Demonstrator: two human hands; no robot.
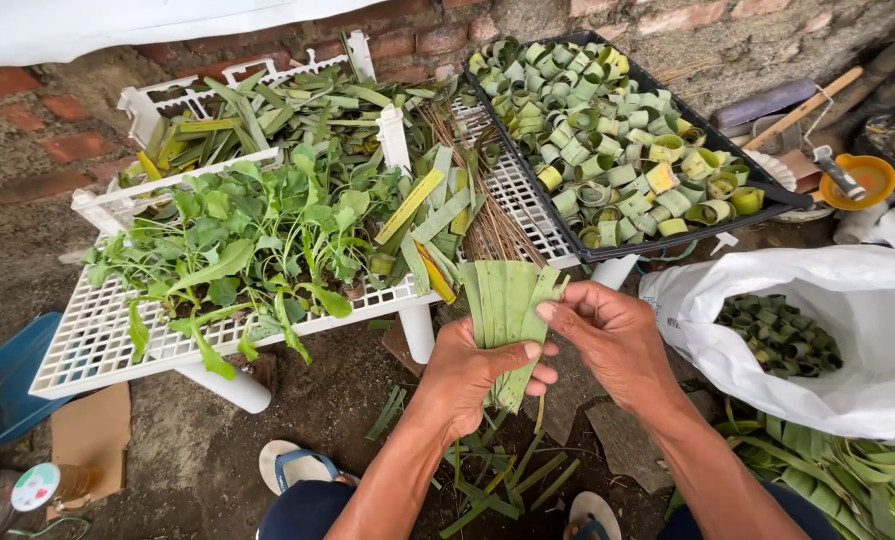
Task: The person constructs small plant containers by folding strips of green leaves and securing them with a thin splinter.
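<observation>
i see my left hand (467, 375) with fingers curled tight round a fan of flat green leaf strips (505, 310); my right hand (612, 340) pinches their smooth edge.

leaf strips (504, 300): matt green, smooth
rack (87, 340): white plastic lattice
tray (667, 235): black plastic
sack (867, 300): white woven plastic
wall (417, 40): rough brick
</observation>
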